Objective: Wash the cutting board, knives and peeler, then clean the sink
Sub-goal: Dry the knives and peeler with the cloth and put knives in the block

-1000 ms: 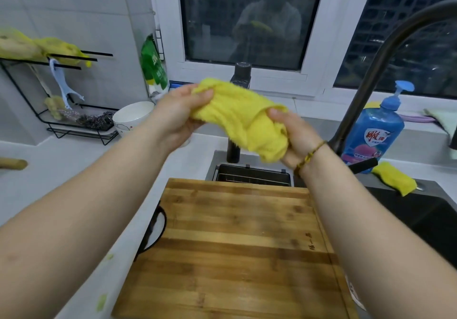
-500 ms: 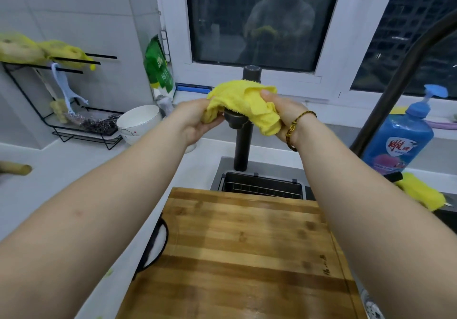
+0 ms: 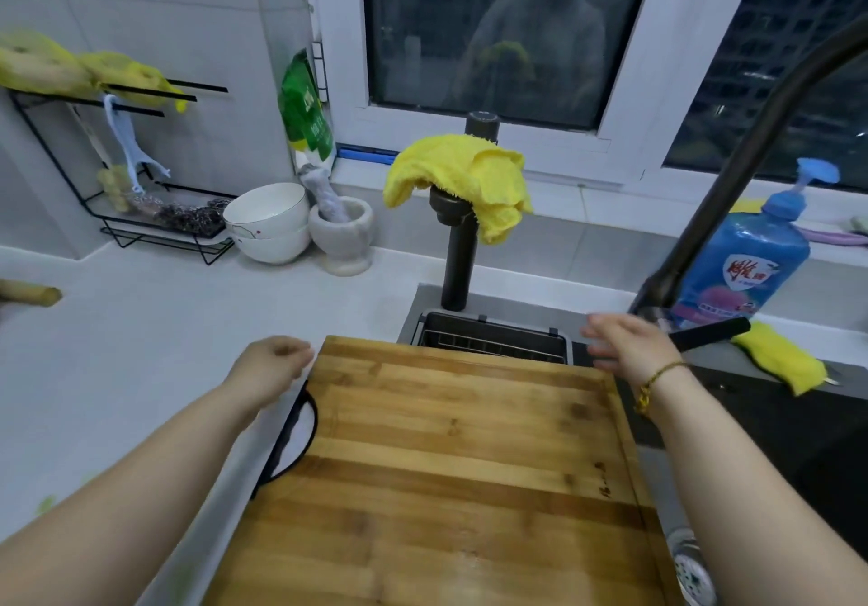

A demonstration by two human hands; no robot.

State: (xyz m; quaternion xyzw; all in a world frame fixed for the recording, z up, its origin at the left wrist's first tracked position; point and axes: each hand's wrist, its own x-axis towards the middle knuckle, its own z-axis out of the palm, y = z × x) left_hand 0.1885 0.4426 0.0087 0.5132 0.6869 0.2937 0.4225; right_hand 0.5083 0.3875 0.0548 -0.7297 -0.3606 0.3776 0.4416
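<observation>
Both hands are empty and low at the far end of the cutting board (image 3: 446, 455), which lies flat in front of the person, its left side over the counter (image 3: 141, 347) and its right side over the sink (image 3: 761, 427). The left hand (image 3: 275, 363) sits at the board's 11 o'clock corner, fingers loosely curled round nothing, just beside the edge (touching or not is too close to call). The right hand (image 3: 627, 347) hovers at the 1 o'clock corner, fingers straight and spread, gripping nothing. The yellow cloth (image 3: 460, 173) is draped over a short dark post (image 3: 458, 257) at 12 o'clock, well beyond both hands.

The grain bands run 9 to 3, and the black loop handle (image 3: 293, 436) is on the 9 o'clock edge, toward 6 from the left hand. So the left hand looks nearer that handle, and the right nearer the opposite edge. The near edge runs out of frame, so the longer side cannot be told.
</observation>
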